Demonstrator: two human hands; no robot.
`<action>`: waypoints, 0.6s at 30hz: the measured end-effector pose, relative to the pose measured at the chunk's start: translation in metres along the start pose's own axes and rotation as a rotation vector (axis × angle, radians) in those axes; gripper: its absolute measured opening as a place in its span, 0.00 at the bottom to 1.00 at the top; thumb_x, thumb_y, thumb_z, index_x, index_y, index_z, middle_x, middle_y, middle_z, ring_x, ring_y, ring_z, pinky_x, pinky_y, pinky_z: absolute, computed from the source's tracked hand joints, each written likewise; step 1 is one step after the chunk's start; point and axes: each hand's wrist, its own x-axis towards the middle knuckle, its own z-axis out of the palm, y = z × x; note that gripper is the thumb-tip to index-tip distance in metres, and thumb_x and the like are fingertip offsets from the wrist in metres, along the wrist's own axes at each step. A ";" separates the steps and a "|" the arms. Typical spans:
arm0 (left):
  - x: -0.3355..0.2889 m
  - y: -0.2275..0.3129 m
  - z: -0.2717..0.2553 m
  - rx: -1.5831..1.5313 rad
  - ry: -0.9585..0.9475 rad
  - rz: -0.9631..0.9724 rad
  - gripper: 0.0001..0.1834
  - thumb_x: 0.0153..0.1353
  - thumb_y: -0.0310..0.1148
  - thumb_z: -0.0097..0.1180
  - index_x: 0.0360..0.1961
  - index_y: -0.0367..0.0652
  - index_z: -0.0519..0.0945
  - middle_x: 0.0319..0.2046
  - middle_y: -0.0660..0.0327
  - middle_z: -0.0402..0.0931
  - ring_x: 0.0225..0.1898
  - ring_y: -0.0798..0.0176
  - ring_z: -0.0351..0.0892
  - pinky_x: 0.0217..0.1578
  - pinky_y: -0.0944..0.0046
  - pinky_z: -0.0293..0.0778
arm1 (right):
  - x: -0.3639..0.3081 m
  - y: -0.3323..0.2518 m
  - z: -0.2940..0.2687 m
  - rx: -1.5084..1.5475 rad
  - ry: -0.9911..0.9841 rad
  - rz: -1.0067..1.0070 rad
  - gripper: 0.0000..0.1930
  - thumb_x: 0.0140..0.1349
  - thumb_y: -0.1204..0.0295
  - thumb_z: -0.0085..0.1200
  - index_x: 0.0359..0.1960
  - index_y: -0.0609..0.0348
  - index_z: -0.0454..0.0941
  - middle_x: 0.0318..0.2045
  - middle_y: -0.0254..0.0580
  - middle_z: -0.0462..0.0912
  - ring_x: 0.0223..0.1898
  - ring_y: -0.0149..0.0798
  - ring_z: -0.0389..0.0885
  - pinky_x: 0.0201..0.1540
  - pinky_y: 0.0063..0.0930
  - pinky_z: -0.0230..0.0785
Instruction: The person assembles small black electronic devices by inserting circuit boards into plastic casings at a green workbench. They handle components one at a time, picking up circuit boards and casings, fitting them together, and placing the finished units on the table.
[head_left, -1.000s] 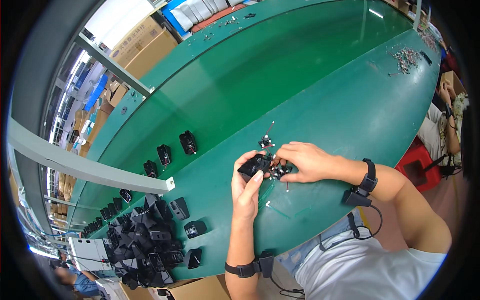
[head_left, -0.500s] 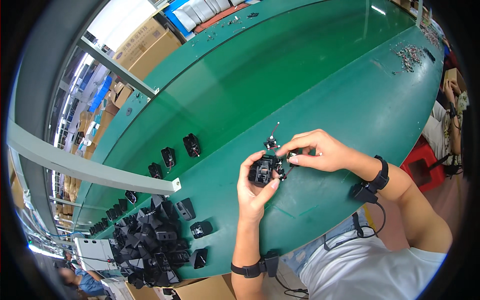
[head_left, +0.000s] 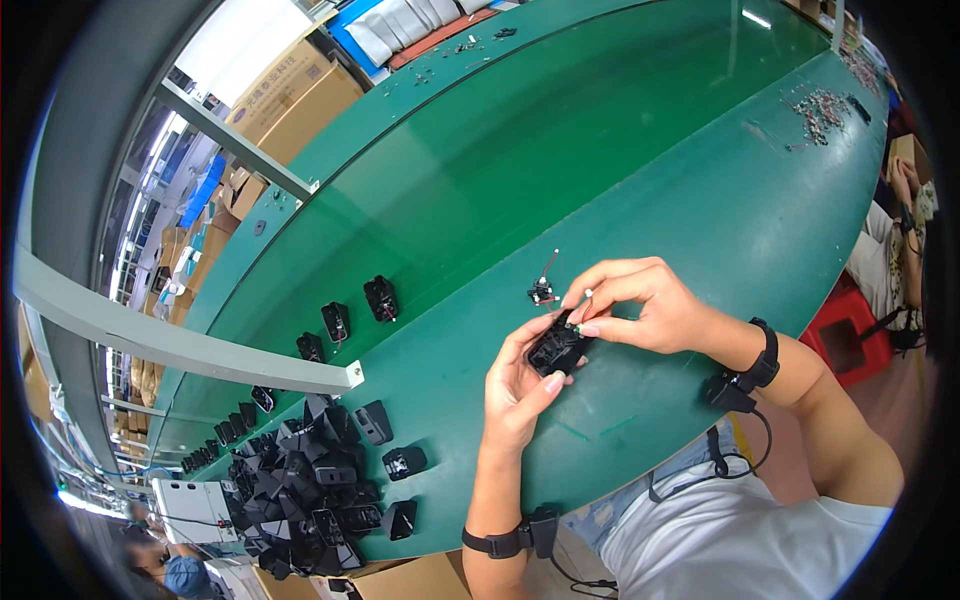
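One case [head_left: 556,350] sat gripped in curled left hand [head_left: 512,392]; right hand [head_left: 648,308] pinched small part [head_left: 578,328] at its rim; wired cluster [head_left: 541,292] lay beyond case.

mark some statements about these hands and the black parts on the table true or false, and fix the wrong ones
1. The left hand holds a black housing. True.
2. The right hand is well away from that housing. False: its fingertips are right at it.
3. A small wired part lies on the green table. True.
4. The right wrist is bare. False: a black strap goes round it.
5. A pile of black housings lies left of the left forearm. True.
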 end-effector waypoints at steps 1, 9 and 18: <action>-0.001 0.002 0.000 0.002 0.001 -0.018 0.34 0.60 0.38 0.61 0.62 0.29 0.65 0.50 0.46 0.76 0.44 0.55 0.82 0.42 0.64 0.78 | 0.001 -0.003 0.000 -0.042 0.009 0.008 0.03 0.54 0.81 0.65 0.31 0.64 0.86 0.41 0.45 0.85 0.38 0.36 0.85 0.42 0.27 0.78; -0.005 -0.011 -0.015 -0.164 0.043 -0.070 0.34 0.76 0.52 0.29 0.54 0.29 0.74 0.40 0.52 0.81 0.35 0.60 0.82 0.33 0.63 0.77 | -0.003 -0.011 0.005 -0.064 -0.102 -0.188 0.04 0.53 0.79 0.66 0.31 0.62 0.85 0.37 0.42 0.87 0.38 0.40 0.85 0.43 0.32 0.77; -0.004 -0.010 -0.013 -0.052 0.068 -0.164 0.36 0.75 0.56 0.26 0.47 0.33 0.77 0.38 0.55 0.81 0.42 0.61 0.79 0.50 0.61 0.73 | -0.007 -0.014 0.004 -0.061 -0.169 -0.229 0.06 0.49 0.85 0.62 0.28 0.61 0.84 0.37 0.40 0.85 0.36 0.39 0.84 0.38 0.29 0.78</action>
